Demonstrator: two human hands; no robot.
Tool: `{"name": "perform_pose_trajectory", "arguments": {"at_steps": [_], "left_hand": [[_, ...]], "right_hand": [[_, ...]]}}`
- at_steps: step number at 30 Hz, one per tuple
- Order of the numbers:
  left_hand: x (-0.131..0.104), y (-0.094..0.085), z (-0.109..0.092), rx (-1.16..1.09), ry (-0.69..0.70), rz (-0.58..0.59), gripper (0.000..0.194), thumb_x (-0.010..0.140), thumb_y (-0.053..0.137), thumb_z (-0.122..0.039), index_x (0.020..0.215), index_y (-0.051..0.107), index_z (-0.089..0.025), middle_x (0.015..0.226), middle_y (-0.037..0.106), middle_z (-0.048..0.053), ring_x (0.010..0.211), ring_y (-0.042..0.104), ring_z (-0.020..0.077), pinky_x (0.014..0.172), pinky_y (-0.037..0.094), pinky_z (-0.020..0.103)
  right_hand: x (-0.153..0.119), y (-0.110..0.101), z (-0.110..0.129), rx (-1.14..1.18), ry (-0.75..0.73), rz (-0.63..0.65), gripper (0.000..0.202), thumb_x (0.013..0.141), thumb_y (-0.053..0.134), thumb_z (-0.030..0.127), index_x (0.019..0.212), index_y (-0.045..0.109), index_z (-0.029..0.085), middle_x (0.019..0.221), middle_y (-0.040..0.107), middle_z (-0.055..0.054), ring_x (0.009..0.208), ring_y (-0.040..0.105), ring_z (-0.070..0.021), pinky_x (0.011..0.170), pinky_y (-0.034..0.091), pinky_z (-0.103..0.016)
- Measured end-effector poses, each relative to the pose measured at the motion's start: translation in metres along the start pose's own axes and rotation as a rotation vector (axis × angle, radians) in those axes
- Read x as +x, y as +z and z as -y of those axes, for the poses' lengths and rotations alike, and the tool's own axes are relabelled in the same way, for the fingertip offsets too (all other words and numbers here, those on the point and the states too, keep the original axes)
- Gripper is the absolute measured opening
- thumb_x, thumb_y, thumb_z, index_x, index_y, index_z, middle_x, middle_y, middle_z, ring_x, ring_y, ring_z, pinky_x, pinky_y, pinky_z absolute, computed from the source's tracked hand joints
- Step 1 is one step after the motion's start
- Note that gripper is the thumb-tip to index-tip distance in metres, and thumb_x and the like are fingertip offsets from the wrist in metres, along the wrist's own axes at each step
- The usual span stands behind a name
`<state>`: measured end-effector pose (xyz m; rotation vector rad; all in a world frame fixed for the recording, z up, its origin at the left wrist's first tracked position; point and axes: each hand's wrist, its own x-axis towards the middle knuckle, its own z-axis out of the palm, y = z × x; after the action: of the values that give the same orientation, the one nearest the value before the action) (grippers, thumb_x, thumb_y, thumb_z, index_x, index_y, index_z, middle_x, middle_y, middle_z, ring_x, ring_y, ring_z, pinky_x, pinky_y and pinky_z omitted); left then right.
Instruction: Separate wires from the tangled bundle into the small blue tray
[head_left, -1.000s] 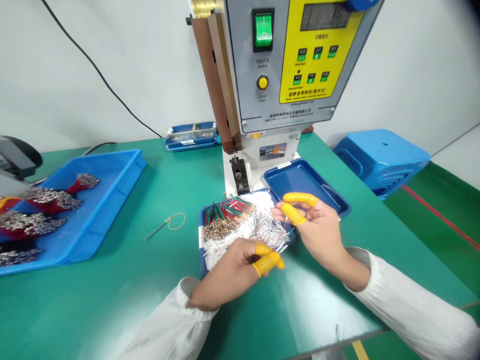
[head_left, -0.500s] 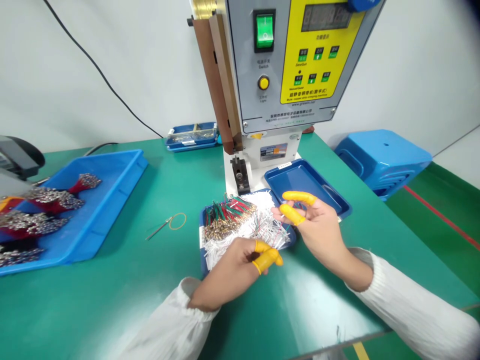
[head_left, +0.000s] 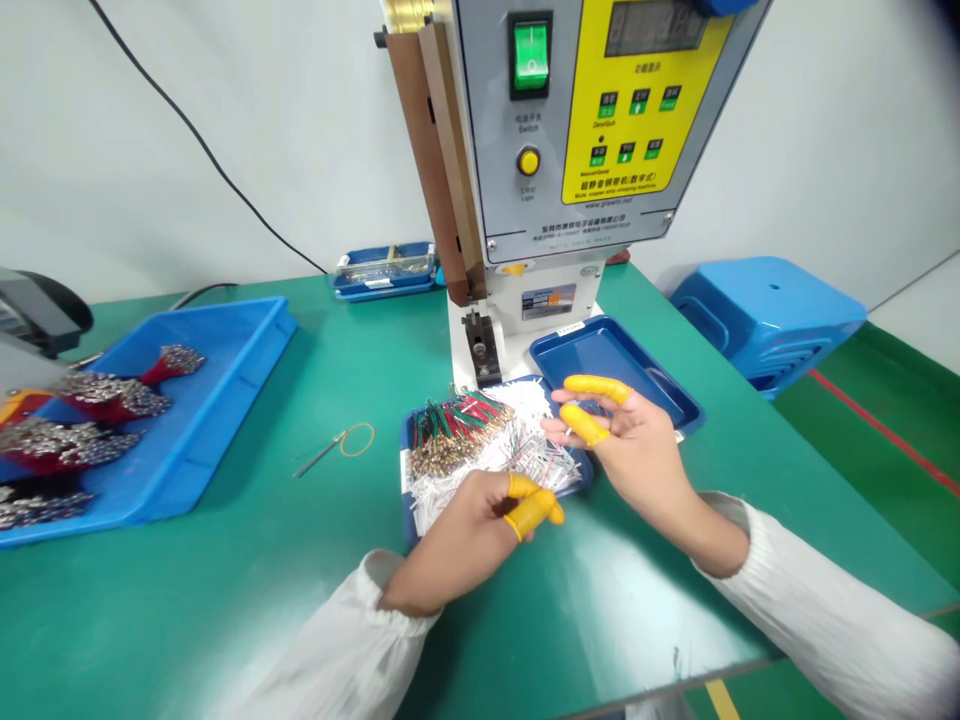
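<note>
Yellow finger cots pinched together on the left hand point(head_left: 480, 525), thumb and forefinger closed at the near edge of the pile of short wires point(head_left: 487, 450); whether a strand sits between them, impossible to tell. Right hand point(head_left: 637, 455) half open just right of the same pile, cotted thumb and forefinger apart with what looks like a thin wire end between them, not clearly clamped. Wires heaped on a small blue tray point(head_left: 409, 520), red and green ones with metal terminals bunched at its far left, white ones spread nearer. By the look of it, early to midway: heap still full, the dark blue tray point(head_left: 600, 355) just beyond the right hand holding nothing visible, the crimping machine point(head_left: 555, 150) directly behind with green switch lit. Further left, a rubber band with a pin-like tool point(head_left: 337, 445) on the green table point(head_left: 225, 580), then a large blue bin point(head_left: 225, 370) of bundled terminated wires. Far back, a small tray of parts point(head_left: 386, 268) against the white wall; at right, a blue plastic stool point(head_left: 765, 320) beside the table.
</note>
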<state>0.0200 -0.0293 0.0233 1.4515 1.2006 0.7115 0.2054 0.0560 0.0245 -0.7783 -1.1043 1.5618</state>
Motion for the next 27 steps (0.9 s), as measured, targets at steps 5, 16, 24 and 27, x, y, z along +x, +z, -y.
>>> {"name": "perform_pose_trajectory", "arguments": {"at_steps": [5,16,24,27], "left_hand": [[-0.0011,0.0009,-0.0009,-0.011,-0.010,0.016,0.028,0.101,0.057,-0.029,0.093,0.080,-0.018,0.071,0.063,0.000,0.064,0.052,0.0111,0.058,0.036,0.023],[-0.0015,0.0003,-0.0020,-0.023,-0.019,0.020,0.027,0.100,0.057,-0.028,0.093,0.080,-0.017,0.070,0.062,0.000,0.063,0.051,0.0108,0.058,0.035,0.023],[-0.0014,0.0008,0.0005,0.004,-0.025,0.010,0.027,0.100,0.057,-0.028,0.093,0.081,-0.019,0.070,0.062,-0.001,0.062,0.051,0.0109,0.058,0.035,0.023],[-0.0007,0.0008,0.0017,-0.001,-0.029,-0.003,0.027,0.100,0.057,-0.029,0.093,0.080,-0.019,0.071,0.063,-0.001,0.062,0.051,0.0108,0.057,0.035,0.023]], "right_hand": [[-0.0001,-0.0002,-0.0018,0.003,0.010,0.006,0.029,0.080,0.087,0.028,0.105,0.074,0.021,0.106,0.077,-0.005,0.082,0.080,-0.0199,0.082,0.071,-0.035],[-0.0014,0.0008,0.0010,0.003,0.004,0.015,0.023,0.082,0.085,0.025,0.102,0.076,0.021,0.103,0.079,-0.004,0.081,0.081,-0.0189,0.080,0.071,-0.031],[-0.0046,0.0015,-0.0009,-0.015,0.020,0.107,0.017,0.084,0.083,0.025,0.099,0.075,0.020,0.100,0.080,-0.005,0.079,0.081,-0.0193,0.078,0.071,-0.031],[-0.0078,0.0030,-0.0002,-0.038,0.009,0.170,0.015,0.089,0.079,0.026,0.103,0.074,0.021,0.106,0.080,-0.006,0.083,0.081,-0.0191,0.081,0.070,-0.031]]}}
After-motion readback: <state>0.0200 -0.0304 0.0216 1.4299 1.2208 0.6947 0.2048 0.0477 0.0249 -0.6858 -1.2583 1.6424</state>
